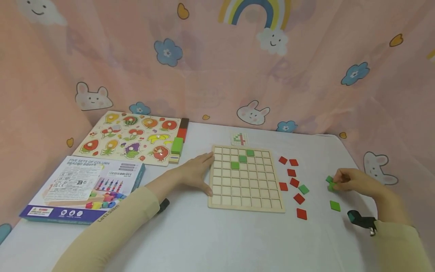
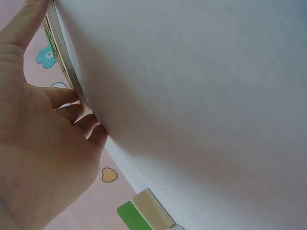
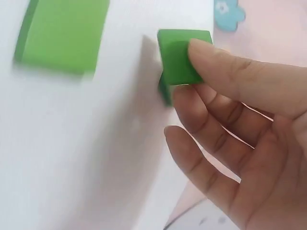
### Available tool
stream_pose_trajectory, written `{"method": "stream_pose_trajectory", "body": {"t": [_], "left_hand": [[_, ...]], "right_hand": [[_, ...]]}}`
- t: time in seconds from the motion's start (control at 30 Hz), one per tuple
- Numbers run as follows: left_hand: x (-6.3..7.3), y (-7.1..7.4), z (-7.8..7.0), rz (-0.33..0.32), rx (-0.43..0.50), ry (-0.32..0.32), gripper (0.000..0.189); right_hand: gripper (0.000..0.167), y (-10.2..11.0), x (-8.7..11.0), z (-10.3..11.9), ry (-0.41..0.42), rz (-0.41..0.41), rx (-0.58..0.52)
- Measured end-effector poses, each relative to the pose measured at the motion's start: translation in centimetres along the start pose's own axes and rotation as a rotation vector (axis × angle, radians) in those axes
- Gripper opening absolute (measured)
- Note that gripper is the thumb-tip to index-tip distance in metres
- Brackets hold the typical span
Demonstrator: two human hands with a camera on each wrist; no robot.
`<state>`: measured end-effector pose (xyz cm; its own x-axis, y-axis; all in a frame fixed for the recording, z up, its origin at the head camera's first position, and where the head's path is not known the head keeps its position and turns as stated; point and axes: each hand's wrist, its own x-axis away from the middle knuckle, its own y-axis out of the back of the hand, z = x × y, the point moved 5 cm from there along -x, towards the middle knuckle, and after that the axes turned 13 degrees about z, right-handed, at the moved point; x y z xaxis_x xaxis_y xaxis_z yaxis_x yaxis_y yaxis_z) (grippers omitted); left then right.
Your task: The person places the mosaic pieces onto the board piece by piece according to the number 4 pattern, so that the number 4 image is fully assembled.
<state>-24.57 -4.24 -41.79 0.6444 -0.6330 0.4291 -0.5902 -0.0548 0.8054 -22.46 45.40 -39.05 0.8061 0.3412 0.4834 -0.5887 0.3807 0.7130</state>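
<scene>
My right hand pinches a green square tile between thumb and fingers at the table's right side. Another green tile shows just behind it, and a third green tile lies nearer to me. With thumb and fingers spread, my left hand touches the left edge of a wooden grid board. Three green tiles sit in the board's upper cells along a diagonal. Several red tiles and one green tile lie scattered right of the board.
A small pattern card lies behind the board. At the left are a fruit puzzle board and a beaded-toy box. Coloured blocks line the puzzle's right side. A printed pink curtain hangs behind the white table.
</scene>
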Motion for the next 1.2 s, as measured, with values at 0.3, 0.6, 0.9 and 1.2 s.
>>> {"method": "stream_pose_trajectory", "body": {"t": [0.3, 0.6, 0.9, 1.2], "left_hand": [[-0.1, -0.1, 0.2, -0.008, 0.0, -0.015, 0.128], [-0.1, 0.0, 0.1, -0.008, 0.009, -0.017, 0.127], [0.1, 0.0, 0.2, -0.007, 0.001, -0.007, 0.128], [0.0, 0.0, 0.2, -0.001, 0.013, -0.006, 0.127]], "right_hand": [[0.021, -0.7, -3.5, 8.6, 0.016, -0.106, 0.128], [0.016, -3.1, -7.1, 16.4, 0.159, -0.17, 0.113], [0.019, -5.4, -9.9, 22.2, 0.307, -0.189, 0.045], [0.019, -7.8, -12.4, 25.6, 0.364, -0.133, 0.039]]}}
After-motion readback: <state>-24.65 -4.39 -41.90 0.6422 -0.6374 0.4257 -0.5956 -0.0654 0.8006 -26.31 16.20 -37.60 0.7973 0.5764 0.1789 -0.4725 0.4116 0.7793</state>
